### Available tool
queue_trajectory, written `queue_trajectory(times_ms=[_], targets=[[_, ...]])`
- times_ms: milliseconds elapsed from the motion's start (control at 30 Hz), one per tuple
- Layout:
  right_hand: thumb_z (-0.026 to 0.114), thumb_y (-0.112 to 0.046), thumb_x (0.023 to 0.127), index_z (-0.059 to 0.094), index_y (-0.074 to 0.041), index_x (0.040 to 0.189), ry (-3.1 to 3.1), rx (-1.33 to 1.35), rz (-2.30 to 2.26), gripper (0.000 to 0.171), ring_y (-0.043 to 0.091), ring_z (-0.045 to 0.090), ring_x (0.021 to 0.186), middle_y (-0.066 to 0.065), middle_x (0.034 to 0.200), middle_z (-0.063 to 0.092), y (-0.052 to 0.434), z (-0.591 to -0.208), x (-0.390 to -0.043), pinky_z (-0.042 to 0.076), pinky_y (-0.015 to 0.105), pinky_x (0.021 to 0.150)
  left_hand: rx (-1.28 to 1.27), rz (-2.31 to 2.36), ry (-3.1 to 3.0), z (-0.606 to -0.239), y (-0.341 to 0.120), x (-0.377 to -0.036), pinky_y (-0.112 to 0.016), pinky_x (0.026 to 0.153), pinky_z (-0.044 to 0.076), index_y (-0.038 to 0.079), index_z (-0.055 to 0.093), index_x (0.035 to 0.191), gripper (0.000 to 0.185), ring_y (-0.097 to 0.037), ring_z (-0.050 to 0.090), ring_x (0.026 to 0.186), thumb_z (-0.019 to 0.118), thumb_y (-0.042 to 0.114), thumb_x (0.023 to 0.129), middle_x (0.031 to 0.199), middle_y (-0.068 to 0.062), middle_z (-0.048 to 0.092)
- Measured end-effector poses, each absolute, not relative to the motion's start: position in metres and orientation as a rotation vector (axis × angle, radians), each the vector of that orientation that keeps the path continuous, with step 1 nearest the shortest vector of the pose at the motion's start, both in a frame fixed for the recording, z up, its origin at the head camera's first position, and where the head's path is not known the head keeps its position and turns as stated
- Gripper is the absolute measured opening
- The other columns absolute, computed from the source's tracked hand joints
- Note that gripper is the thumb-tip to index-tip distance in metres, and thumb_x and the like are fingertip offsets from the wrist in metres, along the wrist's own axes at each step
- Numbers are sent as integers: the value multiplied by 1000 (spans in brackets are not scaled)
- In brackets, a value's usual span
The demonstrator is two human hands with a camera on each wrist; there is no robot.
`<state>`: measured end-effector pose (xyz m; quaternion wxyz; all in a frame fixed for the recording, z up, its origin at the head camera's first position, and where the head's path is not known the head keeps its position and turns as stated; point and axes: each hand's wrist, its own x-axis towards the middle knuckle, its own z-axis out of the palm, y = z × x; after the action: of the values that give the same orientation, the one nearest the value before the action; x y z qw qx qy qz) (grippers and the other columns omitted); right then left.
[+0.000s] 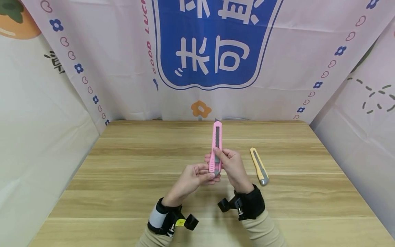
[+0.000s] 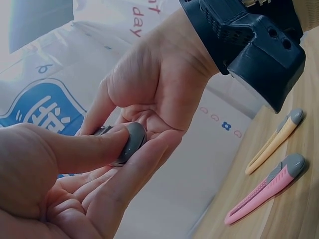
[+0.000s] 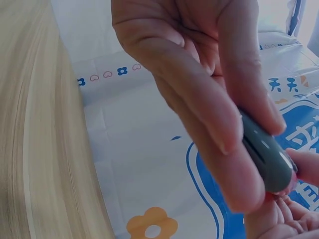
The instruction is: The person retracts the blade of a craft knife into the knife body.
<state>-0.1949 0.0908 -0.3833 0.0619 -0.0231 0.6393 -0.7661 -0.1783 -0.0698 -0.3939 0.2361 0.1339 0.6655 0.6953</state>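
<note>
**A:** Where is the pink utility knife point(image 1: 216, 147) found, and how is it held?

**B:** It is seen at the centre of the head view, lifted clear of the table point(image 1: 123, 171) and stood nearly upright. A short blade tip point(image 1: 217, 120) shows at its top end. The grey end cap point(image 2: 130, 142) at its bottom is pinched between thumb and fingers of the left hand point(image 1: 191, 180). The body just above is gripped by the curled fingers of the right hand point(image 1: 234, 166).

**A:** Why would it be held at both places?

**B:** It is judged that the tail is steadied by the lower pinch, so that the body can be worked by the upper hand. A fingertip of the right hand appears to be laid on the dark slider channel, though this cannot be told for certain. The blade end is kept pointing away from the person, towards the upper edge of the frame.

**A:** What else is shown?

**B:** A yellow utility knife point(image 1: 259, 166) is laid flat on the table just right of centre, apart from both hands, with its grey end towards the lower edge. In the left wrist view a second pink knife point(image 2: 266, 189) is seen lying beside it at lower right. In the head view it is not made out. A printed cloth backdrop point(image 1: 123, 68) is hung across the upper half of the frame, behind the table.
</note>
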Motion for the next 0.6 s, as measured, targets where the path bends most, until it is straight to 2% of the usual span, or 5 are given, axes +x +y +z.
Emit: queue_trajectory(times_ms=[200,600], targets=[[59,-30,96,63,11,113,1951,-28,-2341,45,7,74,79,-9,77,76,88,-384,-195,60,19,75,361,1903,1835,-394,-70,-179,-30,89,60,-14,56,121,31,-20,74,96,57,0,93,113,-34,66],[60,-19,96,62,17,106,1991,-216,-2348,38,10,75,78,-7,76,77,93,-385,-194,61,22,78,437,1865,1845,-395,-70,-178,-31,88,61,-14,57,119,30,-26,73,97,58,1,93,114,-33,65]])
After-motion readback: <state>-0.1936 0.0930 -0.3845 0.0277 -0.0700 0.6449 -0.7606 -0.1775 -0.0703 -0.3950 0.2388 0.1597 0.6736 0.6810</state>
